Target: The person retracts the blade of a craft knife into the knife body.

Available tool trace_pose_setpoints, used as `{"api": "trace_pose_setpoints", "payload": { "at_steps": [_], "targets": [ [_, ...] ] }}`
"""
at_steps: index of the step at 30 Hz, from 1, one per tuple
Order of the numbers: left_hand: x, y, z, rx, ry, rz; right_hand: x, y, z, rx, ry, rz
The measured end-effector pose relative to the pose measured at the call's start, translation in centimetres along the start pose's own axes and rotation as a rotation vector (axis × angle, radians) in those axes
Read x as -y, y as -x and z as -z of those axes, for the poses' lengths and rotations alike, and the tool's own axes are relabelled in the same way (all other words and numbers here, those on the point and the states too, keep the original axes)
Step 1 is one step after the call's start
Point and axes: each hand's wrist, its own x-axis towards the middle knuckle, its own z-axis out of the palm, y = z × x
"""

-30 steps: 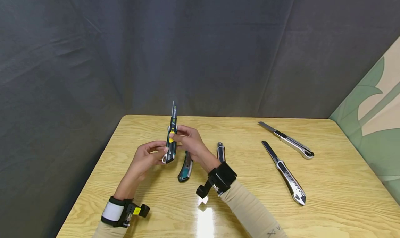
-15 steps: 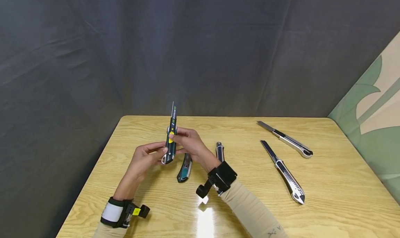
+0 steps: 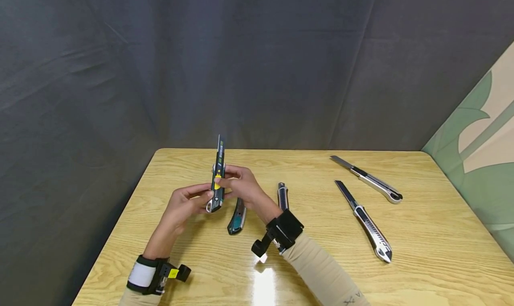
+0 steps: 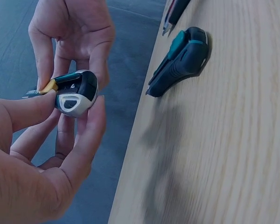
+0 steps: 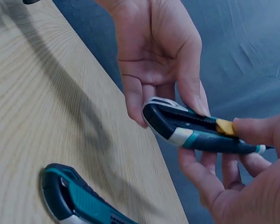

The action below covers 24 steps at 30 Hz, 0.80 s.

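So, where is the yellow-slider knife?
In the head view, the knife is left of centre, held by the left hand and right hand, just left of another teal cutter.

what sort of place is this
Probably a staged recording spot rather than a working shop: a dark cloth hangs behind a wood-grained table, four cutters lie spread on it, and the person wears wrist cameras.
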Motion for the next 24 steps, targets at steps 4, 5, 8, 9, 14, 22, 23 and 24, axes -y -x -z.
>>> {"api": "trace_pose_setpoints", "payload": {
  "at_steps": [4,5,8,9,14,22,23,24],
  "targets": [
    [0.06,-0.03,0.08,0.004,0.016,-0.005,-0.02,0.00,-0.04,0.001,0.017,0.022],
    [0.09,-0.03,0.11,0.008,0.019,-0.007,-0.02,0.00,-0.04,0.005,0.024,0.028],
    [0.19,-0.03,0.18,0.008,0.028,-0.011,0.04,0.08,-0.02,0.020,0.046,0.040],
    [0.22,-0.03,0.19,0.011,0.028,-0.014,0.06,0.12,-0.01,0.024,0.051,0.040],
    [0.29,0.12,0.21,0.019,0.022,-0.012,0.05,0.27,0.10,0.040,0.045,0.019],
    [-0.14,0.26,0.12,0.023,0.045,-0.003,0.18,0.25,0.41,0.085,0.041,-0.009],
    [-0.17,0.27,0.13,0.027,0.048,0.002,0.19,0.22,0.47,0.090,0.040,-0.013],
    [-0.15,0.26,0.13,0.030,0.049,0.007,0.18,0.21,0.52,0.091,0.039,-0.015]
  ]
}}
